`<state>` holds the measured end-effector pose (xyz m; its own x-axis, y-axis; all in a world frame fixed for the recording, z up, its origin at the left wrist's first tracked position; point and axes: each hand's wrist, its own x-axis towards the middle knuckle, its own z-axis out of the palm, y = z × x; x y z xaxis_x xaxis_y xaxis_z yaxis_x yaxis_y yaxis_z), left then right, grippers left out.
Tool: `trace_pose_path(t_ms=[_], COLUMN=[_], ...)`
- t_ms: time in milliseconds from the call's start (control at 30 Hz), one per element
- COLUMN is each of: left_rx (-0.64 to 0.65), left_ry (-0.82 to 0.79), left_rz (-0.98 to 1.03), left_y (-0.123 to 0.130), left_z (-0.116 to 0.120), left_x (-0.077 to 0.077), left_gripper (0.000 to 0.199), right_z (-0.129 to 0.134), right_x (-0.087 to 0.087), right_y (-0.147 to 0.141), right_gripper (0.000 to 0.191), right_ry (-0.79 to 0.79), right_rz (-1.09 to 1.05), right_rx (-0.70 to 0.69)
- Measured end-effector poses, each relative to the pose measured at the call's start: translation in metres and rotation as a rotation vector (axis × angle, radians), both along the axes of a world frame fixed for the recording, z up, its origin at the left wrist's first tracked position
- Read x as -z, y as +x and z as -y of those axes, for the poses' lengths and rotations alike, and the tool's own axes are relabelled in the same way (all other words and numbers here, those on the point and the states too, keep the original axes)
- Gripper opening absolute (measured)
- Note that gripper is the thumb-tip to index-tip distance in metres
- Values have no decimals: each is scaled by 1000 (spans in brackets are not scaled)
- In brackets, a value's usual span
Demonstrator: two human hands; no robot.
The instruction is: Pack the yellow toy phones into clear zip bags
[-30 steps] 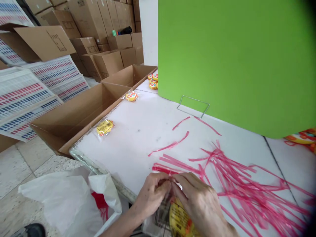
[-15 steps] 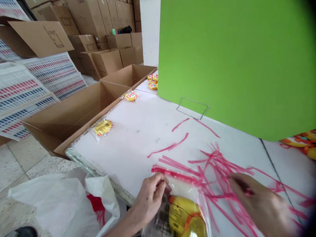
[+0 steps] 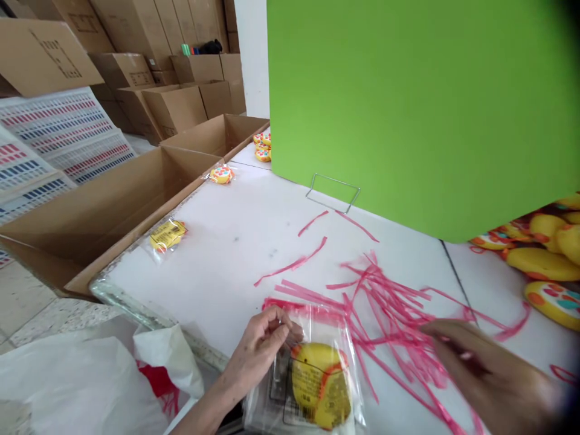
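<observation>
My left hand (image 3: pixel 267 338) is closed in a pinch on the upper left of a clear plastic bag (image 3: pixel 357 386). Inside or beneath the clear film lies a yellow duck-shaped toy (image 3: pixel 317 377) with orange trim and dark printing over it. A pink band (image 3: pixel 294 306) runs along the bag's top edge. My right hand (image 3: pixel 484 368), smeared by motion, hovers with bent fingers over the right side of a tangle of pink plastic strips (image 3: pixel 394 302). Whether it holds anything cannot be made out.
Bagged yellow toys (image 3: pixel 167 234) lie along the table's left edge, beside open cardboard boxes (image 3: pixel 113 199). A green panel (image 3: pixel 408 109) stands at the back, with a wire frame (image 3: pixel 333 192) at its foot. More yellow toys (image 3: pixel 541 264) are heaped right. A white sack (image 3: pixel 81 374) stands lower left.
The view has swung to the right, bringing more of the right-hand toy heap into sight. The bag and duck show more fully, with my left hand still pinching there. My right hand stays near the strips.
</observation>
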<state>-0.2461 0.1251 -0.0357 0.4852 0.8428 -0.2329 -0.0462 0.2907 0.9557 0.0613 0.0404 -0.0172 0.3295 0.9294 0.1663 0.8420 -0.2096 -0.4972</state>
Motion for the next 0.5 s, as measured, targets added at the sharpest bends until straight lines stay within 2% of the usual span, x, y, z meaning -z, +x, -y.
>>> trace_pose_path(t_ms=[100,200,333,400,500], left_rx=[1,13,15,-9,-34], left_ry=[-40,-33,27,30,10], left_rz=[41,56,-47,-115,-113], left_y=[1,1,-3,-7,-11], left_z=[1,2,4,4,2], left_x=[1,-1,-3,-1,4], left_gripper=[20,18,17,16,14], right_z=[-23,-42,-49,-45,-36], right_x=[-7,-4,4,8,11], right_y=[-42,-67,-74,-71,-70], right_gripper=[32,30,22,21,21], right_ry=[-224,-310,-315,-289,-270], right_rz=[-203,-383,-584,-588,-553], right_rx=[-165,-262,-339,-344,-336])
